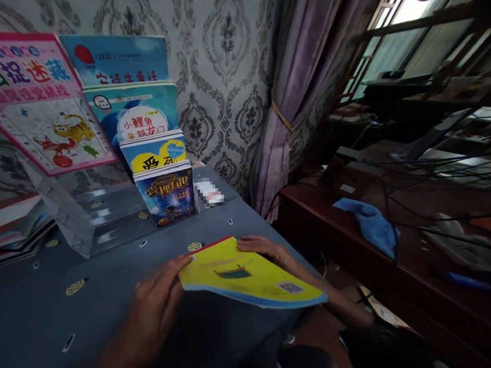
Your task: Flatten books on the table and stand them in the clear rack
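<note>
- So the landmark here is the clear book rack [78,233], sitting on a dark blue-grey tablecloth [121,286] dotted with pineapple prints. Everything below is placed from that.
- The yellow book [247,272], blue band along its near edge, is in front of the rack and off to its right. It's tilted, the near edge looks a bit wavy, and there's a small dark green picture plus a QR code on the cover.
- Left hand [158,297]: in front of the rack, fingers together and pinched on the yellow book's left edge. Can't see the thumb properly.
- Right hand [266,246]: further right of the rack, fingers closed on the yellow book's far edge. Thumb's hidden, so no clue how it sits underneath.
- On the rack's right side, books climb in steps: dark blue book [169,196] lowest and frontmost, then blue-and-yellow book [154,154], turquoise book [140,110], and blue book [118,55] up top.
- Pink book [42,98] with a tiger on it leans at the rack's upper left.
- Left of the rack: a book pile [11,227].
- Well right of the rack: a tied purple curtain [270,147], then a reddish-brown desk [308,207] with a blue cloth [372,224] draped on it.
</note>
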The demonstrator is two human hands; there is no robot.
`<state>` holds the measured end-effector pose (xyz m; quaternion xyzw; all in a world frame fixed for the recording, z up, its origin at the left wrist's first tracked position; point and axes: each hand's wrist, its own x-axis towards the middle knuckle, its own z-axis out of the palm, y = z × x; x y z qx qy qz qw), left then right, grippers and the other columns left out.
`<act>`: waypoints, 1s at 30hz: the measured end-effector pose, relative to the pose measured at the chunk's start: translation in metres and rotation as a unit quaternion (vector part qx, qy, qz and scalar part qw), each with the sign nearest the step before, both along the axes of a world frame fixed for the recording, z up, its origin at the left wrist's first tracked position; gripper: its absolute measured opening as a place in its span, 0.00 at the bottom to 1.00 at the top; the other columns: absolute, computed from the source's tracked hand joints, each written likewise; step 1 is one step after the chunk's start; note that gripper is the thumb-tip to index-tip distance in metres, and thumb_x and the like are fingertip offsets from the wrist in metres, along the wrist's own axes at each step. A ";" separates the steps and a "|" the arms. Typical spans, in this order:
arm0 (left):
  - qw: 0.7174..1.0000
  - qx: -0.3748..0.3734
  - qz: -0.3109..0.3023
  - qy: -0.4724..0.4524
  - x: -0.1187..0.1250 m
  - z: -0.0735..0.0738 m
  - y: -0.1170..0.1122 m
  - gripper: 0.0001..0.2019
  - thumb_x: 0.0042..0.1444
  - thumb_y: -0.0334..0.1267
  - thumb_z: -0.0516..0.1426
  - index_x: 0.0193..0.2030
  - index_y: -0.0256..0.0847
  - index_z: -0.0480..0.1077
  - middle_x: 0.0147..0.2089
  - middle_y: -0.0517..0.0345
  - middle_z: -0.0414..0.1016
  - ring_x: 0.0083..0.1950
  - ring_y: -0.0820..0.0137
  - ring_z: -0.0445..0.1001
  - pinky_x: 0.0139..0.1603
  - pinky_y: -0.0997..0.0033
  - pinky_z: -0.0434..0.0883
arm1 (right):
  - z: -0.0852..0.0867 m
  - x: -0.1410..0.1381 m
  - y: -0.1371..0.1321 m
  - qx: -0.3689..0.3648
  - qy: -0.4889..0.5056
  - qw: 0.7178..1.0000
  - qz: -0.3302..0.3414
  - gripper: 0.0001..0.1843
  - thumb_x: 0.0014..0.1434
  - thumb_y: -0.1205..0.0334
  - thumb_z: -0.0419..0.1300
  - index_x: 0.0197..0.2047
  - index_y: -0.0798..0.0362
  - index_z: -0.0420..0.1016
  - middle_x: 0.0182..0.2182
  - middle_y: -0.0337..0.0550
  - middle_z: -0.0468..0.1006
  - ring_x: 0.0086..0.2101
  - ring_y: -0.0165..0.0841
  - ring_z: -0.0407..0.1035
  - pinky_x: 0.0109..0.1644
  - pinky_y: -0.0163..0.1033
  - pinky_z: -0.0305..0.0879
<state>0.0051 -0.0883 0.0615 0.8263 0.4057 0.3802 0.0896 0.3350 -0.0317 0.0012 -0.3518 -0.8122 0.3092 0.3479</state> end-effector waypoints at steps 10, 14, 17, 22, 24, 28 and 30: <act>0.963 -0.159 0.089 -0.198 0.004 0.025 0.032 0.16 0.67 0.48 0.51 0.55 0.41 0.63 0.41 0.54 0.79 0.33 0.68 0.78 0.32 0.71 0.78 | 0.045 -0.038 -0.008 -0.099 0.102 0.984 -0.111 0.26 0.68 0.40 0.53 0.51 0.52 0.79 0.45 0.49 0.83 0.42 0.42 0.78 0.46 0.46 0.78; 0.923 -0.270 0.056 -0.267 0.002 0.002 0.048 0.26 0.64 0.49 0.54 0.63 0.39 0.54 0.39 0.54 0.79 0.26 0.73 0.74 0.20 0.76 0.72 | 0.039 -0.043 -0.004 -0.141 0.078 0.981 -0.110 0.26 0.67 0.42 0.54 0.55 0.53 0.76 0.41 0.50 0.84 0.38 0.41 0.78 0.37 0.44 0.77; 0.888 -0.357 0.047 -0.287 -0.002 -0.023 0.061 0.34 0.59 0.52 0.57 0.65 0.39 0.49 0.35 0.59 0.78 0.23 0.73 0.73 0.18 0.77 0.70 | 0.027 -0.045 0.003 -0.177 0.059 0.977 -0.101 0.27 0.67 0.43 0.54 0.57 0.54 0.74 0.38 0.49 0.84 0.35 0.41 0.79 0.34 0.43 0.76; 0.853 -0.441 0.054 -0.274 -0.013 -0.054 0.077 0.38 0.55 0.49 0.60 0.66 0.40 0.47 0.28 0.68 0.74 0.21 0.71 0.76 0.16 0.78 0.69 | 0.010 -0.048 0.015 -0.194 -0.001 0.975 -0.111 0.27 0.65 0.45 0.55 0.56 0.57 0.75 0.33 0.46 0.84 0.31 0.39 0.77 0.29 0.38 0.71; 0.856 -0.448 0.054 -0.254 -0.015 -0.059 0.080 0.38 0.55 0.48 0.60 0.67 0.40 0.47 0.26 0.71 0.71 0.19 0.73 0.74 0.15 0.80 0.66 | 0.005 -0.048 0.018 -0.188 -0.021 0.975 -0.116 0.26 0.65 0.47 0.56 0.55 0.56 0.76 0.32 0.45 0.84 0.30 0.39 0.77 0.29 0.38 0.71; 0.875 -0.443 0.058 -0.184 -0.018 -0.058 0.082 0.37 0.58 0.48 0.57 0.70 0.39 0.48 0.26 0.71 0.70 0.18 0.74 0.72 0.15 0.80 0.63 | 0.000 -0.044 0.020 -0.173 -0.043 0.976 -0.129 0.24 0.65 0.48 0.55 0.55 0.56 0.77 0.31 0.44 0.84 0.30 0.38 0.76 0.30 0.38 0.71; 0.894 -0.427 0.071 -0.118 -0.019 -0.054 0.084 0.33 0.60 0.46 0.55 0.69 0.38 0.52 0.27 0.69 0.71 0.18 0.74 0.71 0.17 0.78 0.64 | 0.000 -0.043 0.020 -0.161 -0.055 0.976 -0.133 0.24 0.66 0.49 0.55 0.56 0.56 0.77 0.31 0.45 0.83 0.30 0.38 0.76 0.30 0.37 0.70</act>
